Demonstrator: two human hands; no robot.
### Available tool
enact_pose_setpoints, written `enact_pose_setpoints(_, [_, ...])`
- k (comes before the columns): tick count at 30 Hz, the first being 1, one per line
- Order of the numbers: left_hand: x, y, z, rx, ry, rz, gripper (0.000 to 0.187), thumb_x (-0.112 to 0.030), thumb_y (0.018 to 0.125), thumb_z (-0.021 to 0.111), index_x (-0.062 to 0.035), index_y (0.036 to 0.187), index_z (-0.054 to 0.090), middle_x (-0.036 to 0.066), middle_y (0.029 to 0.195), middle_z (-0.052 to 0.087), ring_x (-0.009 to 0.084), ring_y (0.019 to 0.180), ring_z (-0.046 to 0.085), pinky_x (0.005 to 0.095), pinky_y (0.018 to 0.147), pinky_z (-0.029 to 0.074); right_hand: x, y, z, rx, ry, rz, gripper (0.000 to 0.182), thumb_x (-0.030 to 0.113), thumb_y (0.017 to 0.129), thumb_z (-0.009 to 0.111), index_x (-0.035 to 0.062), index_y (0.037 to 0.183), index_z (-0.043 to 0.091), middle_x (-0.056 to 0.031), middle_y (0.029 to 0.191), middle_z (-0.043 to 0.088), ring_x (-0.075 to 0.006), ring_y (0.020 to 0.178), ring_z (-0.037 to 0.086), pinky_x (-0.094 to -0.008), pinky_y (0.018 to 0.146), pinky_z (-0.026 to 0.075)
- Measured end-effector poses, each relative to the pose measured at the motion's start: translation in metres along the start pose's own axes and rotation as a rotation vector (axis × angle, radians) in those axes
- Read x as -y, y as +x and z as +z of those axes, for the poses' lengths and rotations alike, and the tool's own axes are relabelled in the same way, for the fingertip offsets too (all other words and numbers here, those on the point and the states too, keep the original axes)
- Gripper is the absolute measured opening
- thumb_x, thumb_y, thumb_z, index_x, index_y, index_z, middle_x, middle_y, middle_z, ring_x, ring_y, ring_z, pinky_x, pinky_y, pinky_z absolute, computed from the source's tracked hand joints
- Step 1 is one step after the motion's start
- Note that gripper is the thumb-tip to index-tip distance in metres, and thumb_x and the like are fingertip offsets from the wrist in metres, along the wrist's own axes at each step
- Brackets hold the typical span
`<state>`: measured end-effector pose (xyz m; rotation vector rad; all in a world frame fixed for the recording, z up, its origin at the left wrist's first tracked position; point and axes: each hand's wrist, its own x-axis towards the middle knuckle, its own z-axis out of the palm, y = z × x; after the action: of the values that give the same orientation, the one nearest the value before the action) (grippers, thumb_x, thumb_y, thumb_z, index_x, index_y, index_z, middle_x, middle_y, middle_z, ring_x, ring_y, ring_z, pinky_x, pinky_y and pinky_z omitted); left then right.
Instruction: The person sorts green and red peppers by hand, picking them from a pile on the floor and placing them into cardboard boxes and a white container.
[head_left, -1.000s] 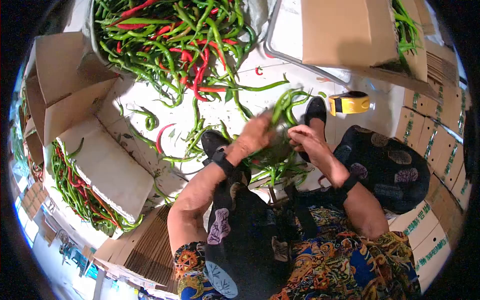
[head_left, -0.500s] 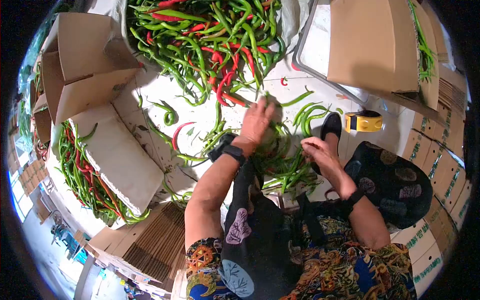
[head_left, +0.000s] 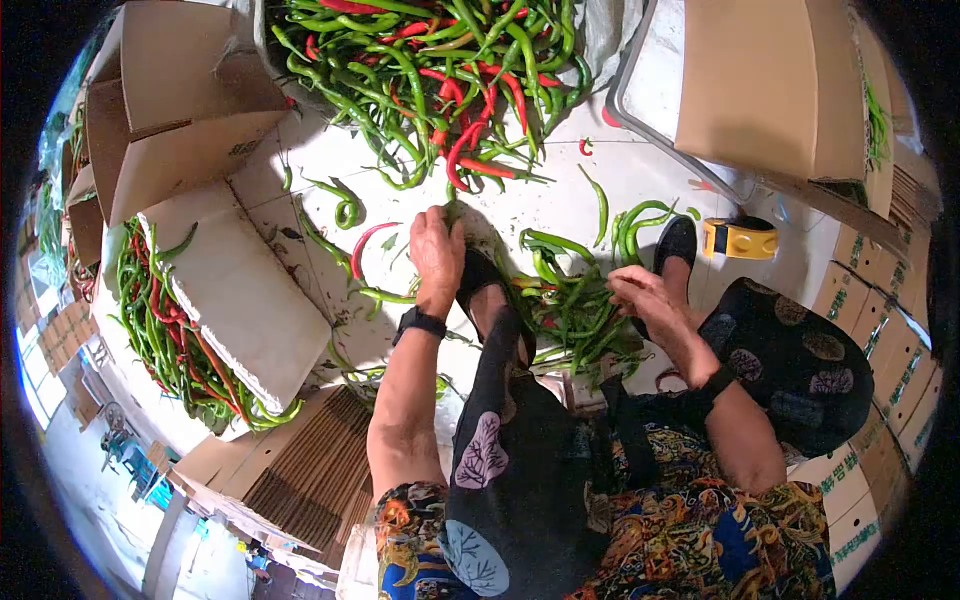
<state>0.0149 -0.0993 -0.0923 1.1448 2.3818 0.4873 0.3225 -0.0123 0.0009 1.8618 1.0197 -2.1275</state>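
The left hand (head_left: 437, 252) is stretched forward, fingers clenched on green chillies (head_left: 447, 205) at the pile's (head_left: 440, 70) edge on the floor; the right hand (head_left: 640, 295), fingers curled, grasps a bunch of green chillies (head_left: 575, 310) between the feet.

Left hand (head_left: 437, 250) reaching forward, arm stretching nearly straight, palm facing down, fingers curling downward at tips; dark band circling left wrist. Right hand (head_left: 640, 295) staying closer to body than left hand, elbow bending, fingers partly curling inward, thumb side facing up; dark band circling right wrist. Hands lying well apart.
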Motion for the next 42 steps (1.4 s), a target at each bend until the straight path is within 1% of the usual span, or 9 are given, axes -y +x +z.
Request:
enact_pose_setpoints(5, [-0.054, -0.013, 0.007, 0.189, -0.223, 0.315, 0.017, -0.013, 0.079, 0.064, -0.0037, 0.093, 0.061, 0.019, 0.087, 0.061, 0.0359, 0.077, 0.06, 0.0431, 0.069, 0.049, 0.002, -0.007, 0.005, 0.029, 0.034, -0.071, 0.032, 0.027, 0.091, 0.06, 0.0028, 0.111, 0.059, -0.0032, 0.098, 0.063, -0.0151, 0.086, 0.06, -0.0288, 0.07, 0.048])
enact_pose_setpoints(9, [-0.095, -0.029, -0.015, 0.499, -0.568, 0.147, 0.017, -0.009, 0.082, 0.064, -0.0015, 0.097, 0.061, 0.019, 0.09, 0.062, 0.0369, 0.079, 0.062, 0.0401, 0.072, 0.05, 0.01, -0.006, 0.01, 0.039, 0.029, -0.086, 0.032, 0.027, 0.091, 0.059, 0.0033, 0.112, 0.06, -0.0036, 0.098, 0.062, -0.0149, 0.087, 0.06, -0.0286, 0.071, 0.047])
enact_pose_setpoints(12, [-0.098, -0.034, -0.02, 0.744, -0.419, 0.477, 0.022, -0.008, 0.081, 0.066, -0.0008, 0.102, 0.06, 0.021, 0.094, 0.06, 0.0397, 0.085, 0.06, 0.0393, 0.076, 0.049, 0.01, -0.009, 0.011, 0.063, -0.048, -0.132, 0.031, 0.026, 0.092, 0.058, 0.0039, 0.114, 0.059, -0.004, 0.1, 0.062, -0.0139, 0.089, 0.059, -0.0281, 0.072, 0.047])
enact_pose_setpoints(19, [-0.087, 0.081, -0.044, -0.411, -0.003, 0.212, 0.074, -0.018, 0.069, 0.079, 0.0001, 0.13, 0.04, 0.022, 0.115, 0.053, 0.0393, 0.1, 0.052, 0.0457, 0.084, 0.044, 0.001, 0.0, 0.008, 0.045, -0.032, -0.078, 0.029, 0.023, 0.092, 0.058, 0.0039, 0.113, 0.059, -0.0065, 0.101, 0.064, -0.0137, 0.086, 0.059, -0.0277, 0.07, 0.048])
enact_pose_setpoints(25, [-0.079, 0.106, 0.001, -0.168, -0.113, -0.215, 0.094, -0.02, 0.068, 0.078, -0.002, 0.141, 0.023, 0.028, 0.121, 0.046, 0.0429, 0.104, 0.052, 0.047, 0.084, 0.045, 0.066, -0.035, 0.028, 0.125, -0.065, -0.178, 0.03, 0.021, 0.094, 0.053, 0.0015, 0.116, 0.057, -0.0093, 0.104, 0.065, -0.0147, 0.088, 0.061, -0.0281, 0.074, 0.049])
enact_pose_setpoints(31, [-0.081, 0.051, -0.015, -0.106, -0.273, -0.047, 0.095, -0.019, 0.066, 0.069, -0.0054, 0.145, 0.018, 0.03, 0.12, 0.049, 0.0446, 0.1, 0.055, 0.0478, 0.083, 0.047, 0.13, -0.129, 0.037, 0.251, 0.078, -0.207, 0.026, 0.017, 0.096, 0.049, -0.0005, 0.114, 0.056, -0.008, 0.104, 0.061, -0.012, 0.09, 0.057, -0.0265, 0.078, 0.046])
enact_pose_setpoints(35, [-0.056, 0.022, -0.011, 0.052, -0.283, 0.152, 0.097, -0.01, 0.068, 0.078, -0.0011, 0.146, 0.021, 0.024, 0.143, 0.036, 0.0373, 0.128, 0.04, 0.042, 0.104, 0.035, 0.149, -0.222, -0.025, 0.33, -0.034, -0.149, 0.024, 0.017, 0.092, 0.055, -0.0023, 0.105, 0.06, -0.0089, 0.088, 0.064, -0.0133, 0.077, 0.062, -0.0258, 0.066, 0.049])
enact_pose_setpoints(39, [-0.025, 0.009, -0.025, 0.184, -0.107, 0.296, 0.064, -0.013, 0.076, 0.076, -0.0038, 0.133, 0.047, 0.021, 0.13, 0.049, 0.0335, 0.117, 0.049, 0.0413, 0.098, 0.041, 0.16, -0.289, -0.116, -0.29, -0.011, -0.574, 0.034, 0.028, 0.087, 0.061, 0.0012, 0.108, 0.062, -0.0082, 0.092, 0.063, -0.011, 0.075, 0.061, -0.0235, 0.061, 0.048])
enact_pose_setpoints(42, [-0.064, 0.019, -0.08, 0.317, -0.582, 0.16, 0.038, -0.008, 0.089, 0.062, 0.0, 0.125, 0.054, 0.014, 0.114, 0.062, 0.0217, 0.097, 0.06, 0.0304, 0.087, 0.048, 0.177, -0.315, -0.175, -0.555, -0.558, -0.671, 0.032, 0.029, 0.09, 0.059, 0.0034, 0.109, 0.06, -0.006, 0.095, 0.062, -0.0105, 0.077, 0.06, -0.0235, 0.063, 0.049])
